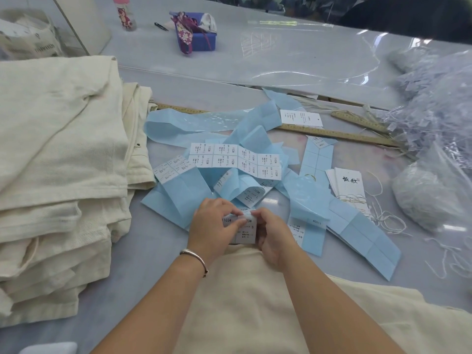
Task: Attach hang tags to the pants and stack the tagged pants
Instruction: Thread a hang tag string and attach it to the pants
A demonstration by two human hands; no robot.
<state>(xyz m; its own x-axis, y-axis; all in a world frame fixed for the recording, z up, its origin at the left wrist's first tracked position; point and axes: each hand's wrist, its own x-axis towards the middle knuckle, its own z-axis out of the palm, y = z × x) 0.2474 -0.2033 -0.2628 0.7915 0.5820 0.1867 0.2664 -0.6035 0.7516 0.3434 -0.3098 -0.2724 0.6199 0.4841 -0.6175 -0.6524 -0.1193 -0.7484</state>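
My left hand (213,224) and my right hand (272,235) meet over a small white label sheet (246,229) printed "1103#", each pinching it with thumb and fingertips. It lies on a heap of blue backing strips (184,192) and white sticker sheets (235,159). Cream pants (245,302) lie under my forearms at the near edge. A tall stack of folded cream pants (58,159) fills the left. White hang tags (348,185) with strings lie in a small pile at the right.
Two wooden rulers (339,135) lie behind the strips. A heap of clear plastic fasteners and bags (434,118) sits at the right. Far back stand a blue bin (201,34), a pink bottle (124,14) and black snips (161,26).
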